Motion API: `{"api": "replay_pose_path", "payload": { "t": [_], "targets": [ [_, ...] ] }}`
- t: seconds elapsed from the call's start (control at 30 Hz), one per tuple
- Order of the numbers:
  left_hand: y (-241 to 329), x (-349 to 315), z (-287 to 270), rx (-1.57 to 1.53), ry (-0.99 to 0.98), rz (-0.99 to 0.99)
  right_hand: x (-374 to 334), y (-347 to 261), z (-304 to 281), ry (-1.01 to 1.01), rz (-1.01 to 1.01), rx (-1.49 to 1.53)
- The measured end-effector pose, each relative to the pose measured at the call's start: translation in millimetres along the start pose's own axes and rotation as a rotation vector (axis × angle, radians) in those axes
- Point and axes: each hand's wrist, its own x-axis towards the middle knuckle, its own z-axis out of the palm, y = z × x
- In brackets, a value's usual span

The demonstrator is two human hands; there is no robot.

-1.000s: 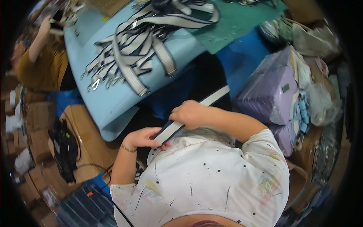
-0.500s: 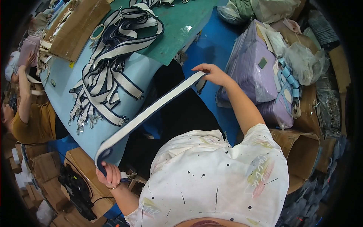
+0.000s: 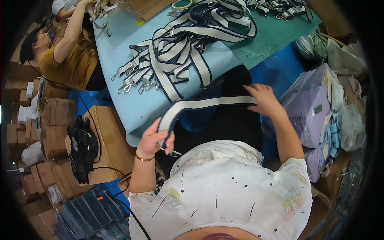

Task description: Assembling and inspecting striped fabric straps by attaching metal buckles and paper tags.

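Observation:
A white webbing strap [image 3: 212, 102] with dark blue edges runs between my hands in a slack curve above my lap. My left hand [image 3: 150, 140] is closed round its near end, where a metal clasp shows under the fingers. The strap's other end is at my right hand [image 3: 265, 100], gripped at the thumb while some fingers reach outward. On the light blue table [image 3: 116, 52] ahead lies a heap of similar straps [image 3: 176, 48], their metal snap hooks [image 3: 127, 87] hanging together toward the left.
A green mat [image 3: 276, 40] covers the table's right part, with more hooks on it. Plastic-wrapped purple pieces [image 3: 306, 104] are stacked at right. A cardboard box [image 3: 112, 132] and a black bag [image 3: 82, 144] stand at left. A co-worker in a mustard top [image 3: 74, 70] sits at far left.
My hands have come closer together, so the strap has gone from taut to slack. My left hand has lifted away from the table's lower edge. The whole view has shifted leftward.

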Motion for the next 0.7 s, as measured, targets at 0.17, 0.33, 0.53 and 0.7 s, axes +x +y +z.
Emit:
{"api": "replay_pose_path", "payload": {
  "t": [0.17,0.33,0.53,0.7],
  "targets": [
    [-10.4,8.9,22.4,0.222,0.048,-0.182,23.0,-124.4,-4.2,0.244,-0.693,0.394],
    [-19.9,14.4,18.4,0.275,-0.127,-0.217,39.0,-143.6,11.3,0.156,-0.792,0.456],
    [-31.1,-0.2,3.8,0.032,-0.112,-0.061,41.2,-117.7,12.9,0.196,-0.588,0.678],
    [-18.5,-15.8,12.5,0.564,0.071,-0.274,33.5,-89.2,44.8,-0.041,-0.250,1.581]
  ]
}}
